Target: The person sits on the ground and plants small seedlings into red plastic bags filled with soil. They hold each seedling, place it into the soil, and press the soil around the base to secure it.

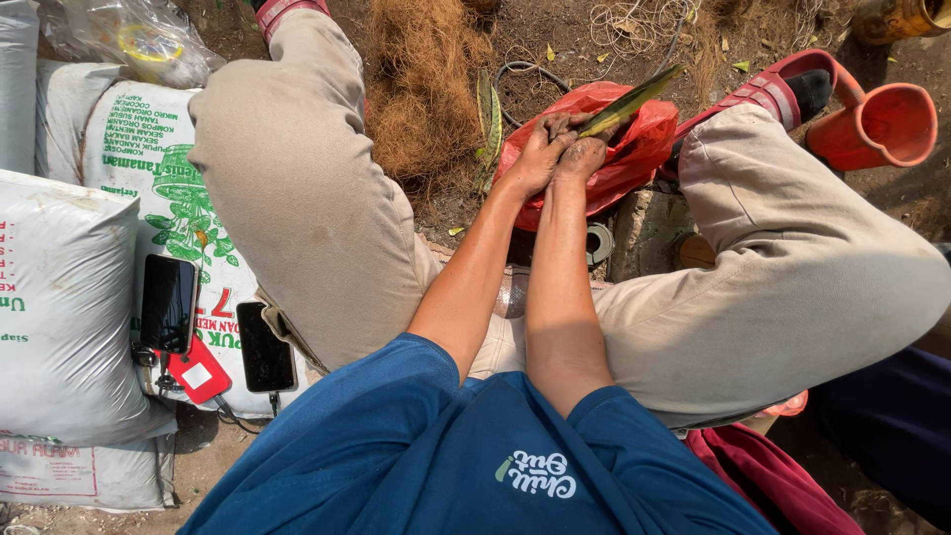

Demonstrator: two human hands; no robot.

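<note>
Seen from above, sitting low with knees wide apart in tan trousers. Both hands out in front, close together, dusty with soil. Left hand (540, 154) curled, its grip wrapped round the bottom end of a long green leaf (634, 99). Right hand (582, 157) touching the left one, fingers bent in; cannot tell for sure if its grip is pinching the leaf or just pressed shut beside it. Leaf sticking up and away from the hands, tilted to the right. Right under the hands, a red plastic bag (634, 149), crumpled on the dirt ground. Just beyond the left hand, a pile of brown stringy fibre (421, 89). Far off to the right of the hands, an orange plastic jug (882, 124) on its side. Well away to the left, white sacks (69, 297) with green print, two dark phones (168, 302) lying on top.
</note>
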